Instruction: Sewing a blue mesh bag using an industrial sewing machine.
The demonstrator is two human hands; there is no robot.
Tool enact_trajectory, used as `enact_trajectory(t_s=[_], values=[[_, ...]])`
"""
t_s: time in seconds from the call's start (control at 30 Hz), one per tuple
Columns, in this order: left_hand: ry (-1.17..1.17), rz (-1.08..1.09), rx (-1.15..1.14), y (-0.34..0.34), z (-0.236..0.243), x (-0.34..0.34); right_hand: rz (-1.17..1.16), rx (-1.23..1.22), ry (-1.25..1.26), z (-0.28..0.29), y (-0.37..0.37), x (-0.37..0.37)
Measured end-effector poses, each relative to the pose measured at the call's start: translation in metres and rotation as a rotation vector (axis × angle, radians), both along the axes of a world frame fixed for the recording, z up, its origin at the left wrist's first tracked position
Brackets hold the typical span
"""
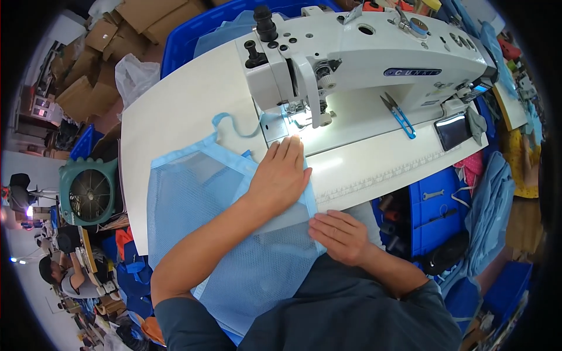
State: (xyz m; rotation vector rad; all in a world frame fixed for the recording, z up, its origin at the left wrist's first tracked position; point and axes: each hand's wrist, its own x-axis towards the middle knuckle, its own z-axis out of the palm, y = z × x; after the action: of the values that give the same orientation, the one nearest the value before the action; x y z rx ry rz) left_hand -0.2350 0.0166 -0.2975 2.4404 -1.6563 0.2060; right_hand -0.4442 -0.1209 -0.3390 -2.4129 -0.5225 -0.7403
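A light-blue mesh fabric piece (193, 193) with a smooth blue border strip lies over the left part of the sewing table and hangs down toward my lap. My left hand (280, 178) rests flat on it, fingers stretched toward the needle area of a white sewing machine (374, 58). Lower and to the right, my right hand (339, 237) pinches the bordered edge of the mesh near the table's front edge; its thumb is hidden. From the fabric's upper corner a loose blue strap (234, 130) curls across the tabletop. The machine's lamp lights the presser foot area brightly.
Blue-handled thread snips (404, 123) and a dark phone (453, 130) lie right of the needle. A printed ruler (374, 178) runs along the front edge. Blue bins (433, 205), a green fan (91, 192) and cardboard boxes (96, 76) surround the table. Another person (70, 272) sits far left.
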Motion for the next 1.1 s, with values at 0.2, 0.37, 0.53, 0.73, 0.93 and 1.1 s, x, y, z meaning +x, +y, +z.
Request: enact_trajectory(t_s=[0.2, 0.37, 0.53, 0.73, 0.93, 1.1], values=[[-0.039, 0.011, 0.045, 0.001, -0.002, -0.007, 0.019, 0.017, 0.008, 0.0, -0.003, 0.008], [-0.032, 0.024, 0.019, -0.001, -0.002, -0.009, 0.008, 0.023, -0.027, -0.008, -0.007, 0.012], [-0.063, 0.017, 0.038, -0.001, -0.002, -0.01, -0.004, 0.014, -0.028, -0.008, -0.011, 0.018], [0.01, 0.035, 0.002, -0.003, -0.004, -0.009, -0.048, -0.001, -0.053, -0.009, -0.016, 0.027], [-0.004, 0.042, -0.002, -0.005, -0.002, -0.006, -0.052, -0.001, -0.027, -0.004, -0.022, 0.034], [-0.01, 0.05, 0.0, -0.009, -0.002, 0.001, -0.091, -0.03, -0.024, 0.003, -0.027, 0.041]])
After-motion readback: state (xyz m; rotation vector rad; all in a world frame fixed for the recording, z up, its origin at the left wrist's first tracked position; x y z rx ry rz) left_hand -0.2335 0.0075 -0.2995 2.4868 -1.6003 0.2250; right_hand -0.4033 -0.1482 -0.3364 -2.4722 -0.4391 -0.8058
